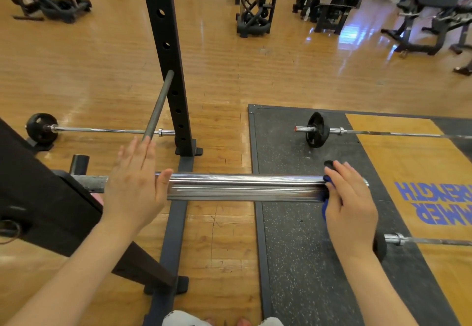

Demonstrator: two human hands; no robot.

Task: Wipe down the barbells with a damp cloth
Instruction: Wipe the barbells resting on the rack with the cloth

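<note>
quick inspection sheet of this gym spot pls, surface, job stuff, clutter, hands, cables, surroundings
surface: wood floor; black rubber mat on the right
job's things: chrome sleeve held level; blue cloth at its right end
clutter: three barbells on the ground, far left bar, mat bar, near bar
grippers: left hand flat and open against the sleeve; right hand has its grip on the cloth around the sleeve
cables: nothing seen nearby
surroundings: rack upright, black bench, machines along the back
</note>
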